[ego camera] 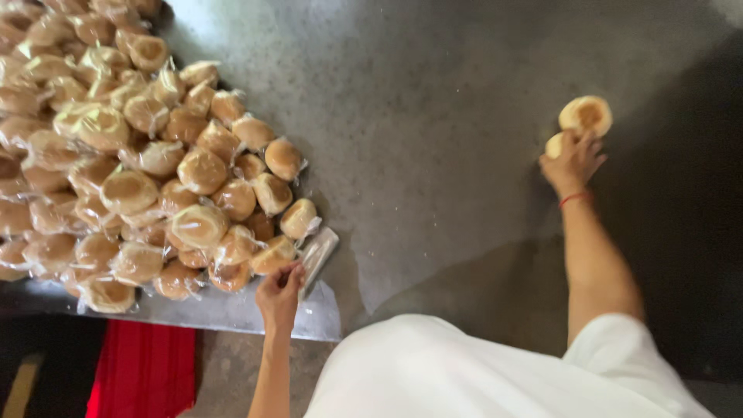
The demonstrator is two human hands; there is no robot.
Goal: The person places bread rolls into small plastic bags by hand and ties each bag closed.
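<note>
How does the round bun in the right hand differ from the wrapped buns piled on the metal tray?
The round bun in the right hand looks bare and pale, with a brown centre; the wrapped buns piled on the metal tray sit in clear plastic and look browner. The first lies far out on the grey floor, the others are heaped together. Both kinds are round.

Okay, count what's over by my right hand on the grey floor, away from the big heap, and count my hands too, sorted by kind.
Round unwrapped buns with a brown centre or pale top, at the right hand: 2
Bare hands, left hand and right hand: 2
Red thread band on the right wrist: 1
Total: 5
The heap of plastic-wrapped brown buns is too crowded to count.
</note>
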